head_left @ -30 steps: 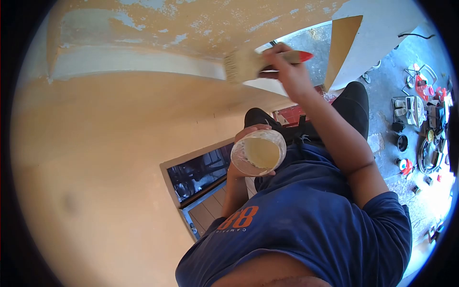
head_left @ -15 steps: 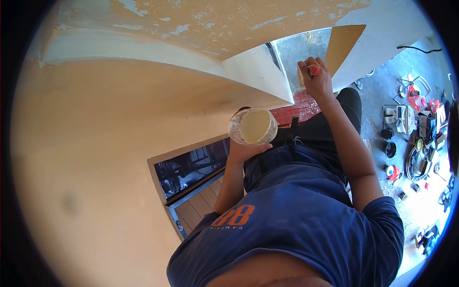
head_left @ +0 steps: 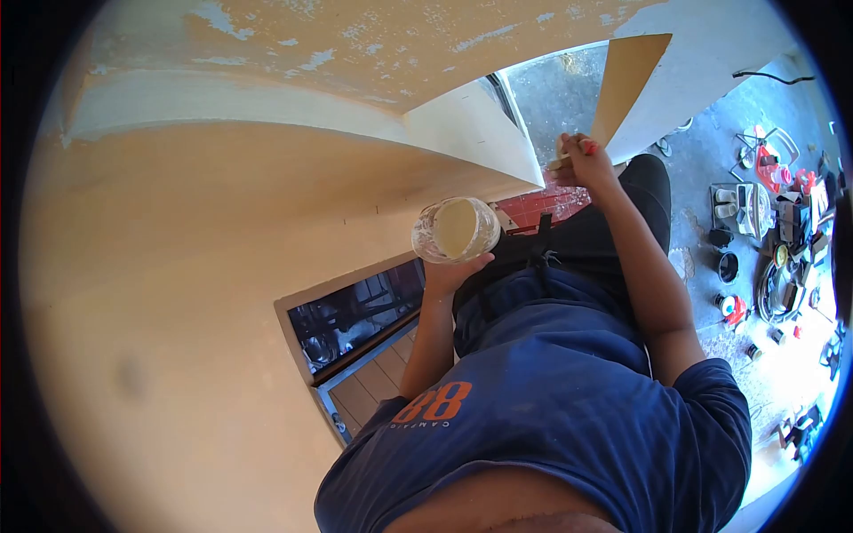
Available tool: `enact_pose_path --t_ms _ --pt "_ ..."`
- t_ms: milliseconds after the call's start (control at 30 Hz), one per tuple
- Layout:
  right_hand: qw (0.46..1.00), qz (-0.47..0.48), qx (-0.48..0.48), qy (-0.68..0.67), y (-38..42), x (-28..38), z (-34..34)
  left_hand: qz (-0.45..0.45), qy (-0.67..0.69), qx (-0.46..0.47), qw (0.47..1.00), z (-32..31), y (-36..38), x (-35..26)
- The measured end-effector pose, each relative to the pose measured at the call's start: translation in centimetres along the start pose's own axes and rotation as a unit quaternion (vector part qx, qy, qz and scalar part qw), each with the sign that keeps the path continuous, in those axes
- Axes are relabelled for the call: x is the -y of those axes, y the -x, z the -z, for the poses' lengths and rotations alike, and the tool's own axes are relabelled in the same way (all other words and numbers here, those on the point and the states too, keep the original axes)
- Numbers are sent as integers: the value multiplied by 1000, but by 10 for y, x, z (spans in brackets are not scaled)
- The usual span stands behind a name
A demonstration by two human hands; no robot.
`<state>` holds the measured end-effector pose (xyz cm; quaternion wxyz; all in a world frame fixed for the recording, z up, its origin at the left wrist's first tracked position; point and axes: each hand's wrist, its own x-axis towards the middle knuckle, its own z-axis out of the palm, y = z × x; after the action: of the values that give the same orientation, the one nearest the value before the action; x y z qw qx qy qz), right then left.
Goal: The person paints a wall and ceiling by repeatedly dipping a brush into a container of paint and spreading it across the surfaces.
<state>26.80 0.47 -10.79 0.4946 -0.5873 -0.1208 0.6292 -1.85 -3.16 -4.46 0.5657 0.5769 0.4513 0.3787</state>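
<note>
My left hand (head_left: 451,273) is wrapped round a clear, smeared tub (head_left: 425,233) that holds pale cream liquid (head_left: 455,227). The tub is upright in front of my waist, beside the cream wall. Farther forward and to the right, my right hand (head_left: 582,166) grips a tool with a red handle (head_left: 589,147). A pale part of the tool shows at the fingers; the rest is hidden by the hand. The right hand is apart from the tub, near the lower corner of the white wall edge.
The cream wall (head_left: 178,266) fills the left side, with a window (head_left: 360,311) low in it. Overhead is a peeling surface (head_left: 355,44). Buckets (head_left: 727,266), a coiled hose (head_left: 771,293) and several tools lie on the floor at right. A black cable (head_left: 773,78) sticks out at upper right.
My right hand has moved slightly down and turned, with the red-handled tool still in it. The tub in my left hand has shifted a little left and tilts slightly differently.
</note>
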Motion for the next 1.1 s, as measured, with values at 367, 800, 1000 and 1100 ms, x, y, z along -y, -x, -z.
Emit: enact_pose_path --t_ms 367,800,1000,1100 --pt "942 170 155 243 94 34 -55 -78 -58 6 995 -6 -17 40" --pt "824 322 151 441 93 29 -63 -128 -186 46 973 -12 -21 34" --pt "836 318 133 427 73 11 -57 -91 -209 50 972 0 -21 17" --pt "838 329 102 423 60 1 -48 -196 -163 5 967 19 -28 -35"
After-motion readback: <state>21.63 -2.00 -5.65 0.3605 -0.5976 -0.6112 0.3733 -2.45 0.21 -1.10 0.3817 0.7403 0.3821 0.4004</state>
